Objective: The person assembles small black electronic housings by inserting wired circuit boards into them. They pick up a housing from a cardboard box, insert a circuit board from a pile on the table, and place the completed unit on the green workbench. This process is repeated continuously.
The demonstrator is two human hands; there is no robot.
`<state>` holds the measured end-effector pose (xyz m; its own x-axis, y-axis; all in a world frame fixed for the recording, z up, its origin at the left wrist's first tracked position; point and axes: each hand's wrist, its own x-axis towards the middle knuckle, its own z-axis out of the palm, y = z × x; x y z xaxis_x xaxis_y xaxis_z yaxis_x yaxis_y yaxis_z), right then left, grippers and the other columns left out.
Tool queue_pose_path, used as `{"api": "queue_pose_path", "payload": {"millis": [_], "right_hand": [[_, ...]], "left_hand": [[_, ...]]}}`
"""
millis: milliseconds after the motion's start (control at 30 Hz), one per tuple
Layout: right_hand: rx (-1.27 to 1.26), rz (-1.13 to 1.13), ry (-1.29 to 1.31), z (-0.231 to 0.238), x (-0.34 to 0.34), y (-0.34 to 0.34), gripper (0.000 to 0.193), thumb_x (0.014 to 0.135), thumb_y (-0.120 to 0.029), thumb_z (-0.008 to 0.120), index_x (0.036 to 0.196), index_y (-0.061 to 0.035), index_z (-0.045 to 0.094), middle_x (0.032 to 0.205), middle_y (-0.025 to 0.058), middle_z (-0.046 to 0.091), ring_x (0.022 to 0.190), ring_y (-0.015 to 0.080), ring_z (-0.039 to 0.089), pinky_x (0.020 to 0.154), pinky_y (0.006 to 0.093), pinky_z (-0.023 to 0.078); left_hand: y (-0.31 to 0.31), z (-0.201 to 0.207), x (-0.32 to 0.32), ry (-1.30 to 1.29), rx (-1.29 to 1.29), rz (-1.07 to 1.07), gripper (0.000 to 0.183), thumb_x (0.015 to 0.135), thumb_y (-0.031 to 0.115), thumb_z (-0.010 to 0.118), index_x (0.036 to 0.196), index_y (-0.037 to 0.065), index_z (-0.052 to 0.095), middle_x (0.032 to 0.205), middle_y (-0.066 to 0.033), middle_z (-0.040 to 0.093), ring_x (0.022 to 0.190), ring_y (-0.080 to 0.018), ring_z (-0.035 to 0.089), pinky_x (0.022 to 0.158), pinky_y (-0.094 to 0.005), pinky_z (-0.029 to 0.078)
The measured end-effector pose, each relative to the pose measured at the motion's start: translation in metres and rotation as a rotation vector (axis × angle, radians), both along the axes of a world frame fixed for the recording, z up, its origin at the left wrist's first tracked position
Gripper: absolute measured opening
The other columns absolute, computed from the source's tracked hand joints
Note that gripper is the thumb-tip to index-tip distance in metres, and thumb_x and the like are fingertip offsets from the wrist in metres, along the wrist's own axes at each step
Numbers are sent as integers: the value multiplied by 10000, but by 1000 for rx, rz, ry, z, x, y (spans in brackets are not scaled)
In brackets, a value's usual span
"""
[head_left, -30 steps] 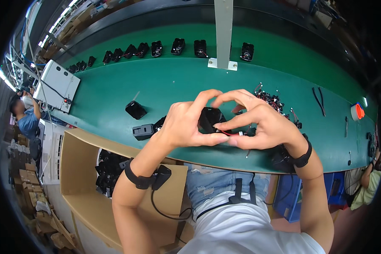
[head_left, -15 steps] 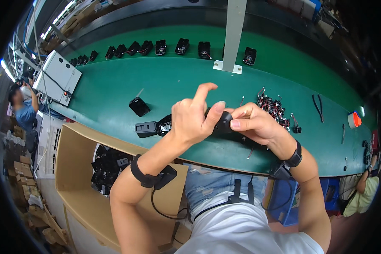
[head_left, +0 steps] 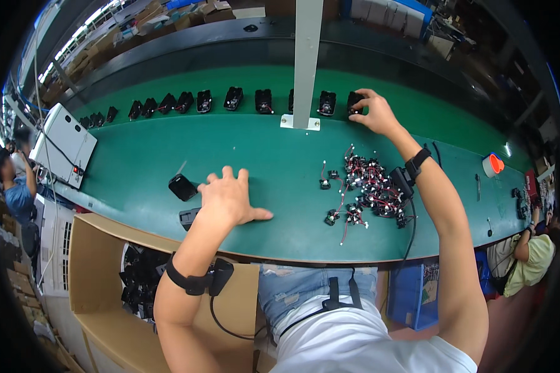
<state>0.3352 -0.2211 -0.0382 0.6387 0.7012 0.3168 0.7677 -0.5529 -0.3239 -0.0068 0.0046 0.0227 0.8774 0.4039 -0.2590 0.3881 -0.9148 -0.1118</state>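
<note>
My right hand point(head_left: 377, 114) reaches to the far strip of the bench, thumb and fingers pinching a black plastic housing point(head_left: 354, 103) at the right end of a row of similar housings point(head_left: 233, 98). Over the near left part of the green bench, my left hand point(head_left: 229, 198) is open with its fingers spread, holding nothing. Just left of its fingers lies a black plastic case point(head_left: 182, 186). A dark grey case point(head_left: 187, 217) is partly hidden behind the left wrist. Between my arms sits a pile of small black parts with red and black wires point(head_left: 373, 180).
A grey metal post point(head_left: 306, 68) rises from the bench. A white machine point(head_left: 65, 146) stands at the left, an orange-and-white cup point(head_left: 493, 165) at the right. Below the front edge are a cardboard box point(head_left: 99, 261) of black parts and a blue bin point(head_left: 410, 304). People work at both sides.
My right hand has gone from in front of me to the far row with the black housing. My left hand has let go, moved left and spread its fingers. The view has shifted.
</note>
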Motion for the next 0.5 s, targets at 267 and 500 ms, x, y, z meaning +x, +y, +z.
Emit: {"api": "queue_pose_path", "payload": {"millis": [267,500], "right_hand": [[-253,-6,-78,-4,12,1,375,772,-229,781,1109,-67,754,1488,161,484,1335,371,475,1120,428,401],[-35,293,0,49,-115,5,182,795,-193,701,914,-56,717,885,122,730,834,331,703,774,430,569]], "left_hand": [[27,-26,0,37,-66,-76,579,810,308,785,1256,42,529,1159,-225,607,1026,-421,667,870,-486,566],[0,-32,16,-318,-224,-144,562,842,337,759,1265,39,539,1079,-193,639,964,-407,675,853,-482,559]]}}
